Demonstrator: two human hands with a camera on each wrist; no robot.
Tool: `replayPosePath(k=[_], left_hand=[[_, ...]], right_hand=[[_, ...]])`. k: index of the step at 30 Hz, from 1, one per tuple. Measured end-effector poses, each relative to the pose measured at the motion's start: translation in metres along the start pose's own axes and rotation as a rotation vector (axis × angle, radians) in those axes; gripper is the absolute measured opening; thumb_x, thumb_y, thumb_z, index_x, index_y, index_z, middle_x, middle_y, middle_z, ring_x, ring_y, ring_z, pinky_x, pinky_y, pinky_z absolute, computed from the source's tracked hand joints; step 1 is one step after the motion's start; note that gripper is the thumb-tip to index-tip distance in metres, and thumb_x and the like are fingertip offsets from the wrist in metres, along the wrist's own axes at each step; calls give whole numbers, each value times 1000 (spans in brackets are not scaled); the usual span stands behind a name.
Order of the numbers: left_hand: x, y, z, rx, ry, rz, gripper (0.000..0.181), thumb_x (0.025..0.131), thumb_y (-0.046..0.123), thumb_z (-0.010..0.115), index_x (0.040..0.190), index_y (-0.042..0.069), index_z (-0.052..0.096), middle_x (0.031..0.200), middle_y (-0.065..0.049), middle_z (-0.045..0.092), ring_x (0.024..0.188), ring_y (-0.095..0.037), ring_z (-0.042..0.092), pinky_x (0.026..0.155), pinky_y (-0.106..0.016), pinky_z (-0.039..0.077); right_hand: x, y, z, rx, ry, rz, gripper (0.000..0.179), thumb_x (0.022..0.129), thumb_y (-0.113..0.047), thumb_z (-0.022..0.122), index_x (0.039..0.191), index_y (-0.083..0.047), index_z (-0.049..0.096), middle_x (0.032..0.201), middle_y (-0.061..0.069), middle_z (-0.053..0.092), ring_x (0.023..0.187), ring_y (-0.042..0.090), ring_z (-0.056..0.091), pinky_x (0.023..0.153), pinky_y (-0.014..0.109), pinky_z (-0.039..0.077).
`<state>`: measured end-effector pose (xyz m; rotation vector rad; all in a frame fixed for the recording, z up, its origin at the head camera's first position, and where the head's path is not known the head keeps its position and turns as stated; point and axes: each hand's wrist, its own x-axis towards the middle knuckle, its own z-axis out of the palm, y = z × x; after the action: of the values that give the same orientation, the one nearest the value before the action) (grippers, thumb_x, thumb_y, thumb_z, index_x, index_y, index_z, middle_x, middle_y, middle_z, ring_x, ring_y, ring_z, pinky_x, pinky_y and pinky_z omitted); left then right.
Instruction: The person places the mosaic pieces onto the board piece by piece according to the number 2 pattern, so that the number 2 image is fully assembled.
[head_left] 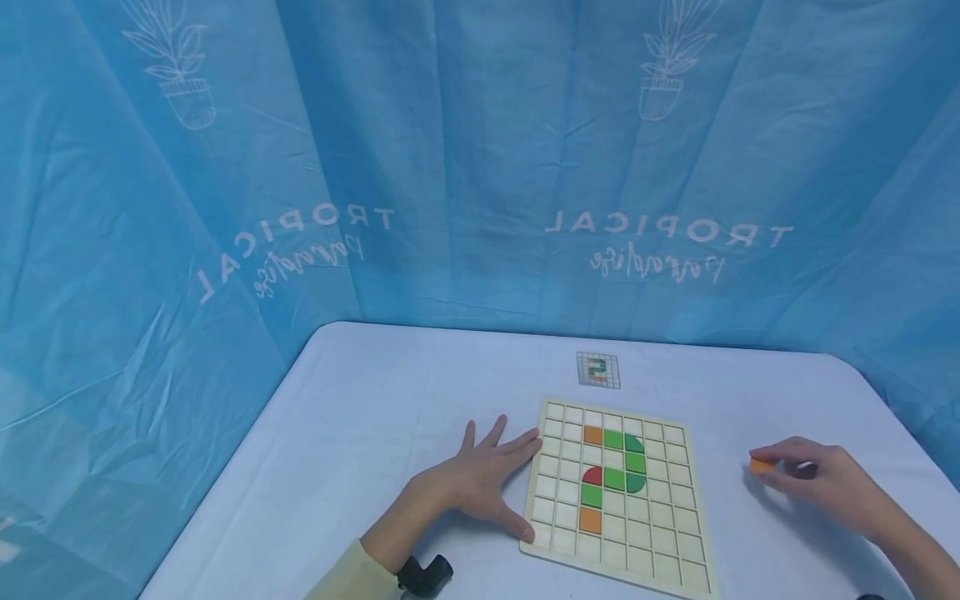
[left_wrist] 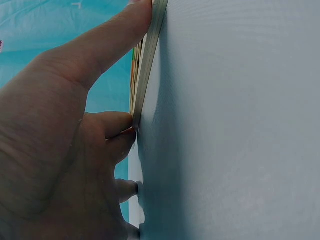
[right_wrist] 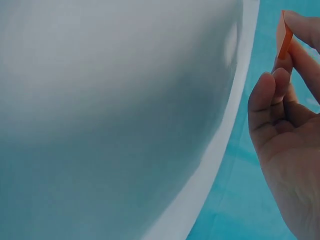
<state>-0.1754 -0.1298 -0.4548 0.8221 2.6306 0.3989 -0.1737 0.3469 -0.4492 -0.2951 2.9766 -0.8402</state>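
Note:
A pale wooden grid board lies on the white table. Set in its cells are an orange square at the lower left and another in the upper part, several green squares, two dark green rounded pieces and a red rounded piece. My left hand, fingers spread, rests at the board's left edge, the thumb touching its lower left corner. Right of the board, my right hand pinches an orange tile between thumb and fingers, just above the table.
A small pattern card showing a similar coloured grid lies beyond the board. Blue printed curtains hang behind and beside the white table. A black wrist device is at the left wrist.

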Motion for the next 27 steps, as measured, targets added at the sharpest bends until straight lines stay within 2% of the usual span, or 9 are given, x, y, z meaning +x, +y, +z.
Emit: replayPosePath(k=[12,18,27], left_hand=[[-1,0,-1,1,0,4,120,58,83,66,155,30,19,158,17,8,145,-27,-9,107,-63,-10],[-1,0,-2,-5,-5,-7,119,58,82,66,155,30,19,158,18,8,145,-26,-9,107,-62,-11],[1,0,1,-5,-5,-7,120,58,84,64,155,31,18,158,18,8,145,-26,-10,107,-62,-11]], right_hand=[[2,-26,6,27,1,-65,33,80,-38,78,107,-20,73,100,-7,65,82,6,55,68,23,51],[4,-38,11,32,-29,-42,34,79,-42,77,107,-22,73,99,-10,63,82,9,53,68,23,51],[3,-47,19,37,-34,-33,32,78,-40,79,104,-23,74,97,-10,63,81,11,53,67,23,50]])
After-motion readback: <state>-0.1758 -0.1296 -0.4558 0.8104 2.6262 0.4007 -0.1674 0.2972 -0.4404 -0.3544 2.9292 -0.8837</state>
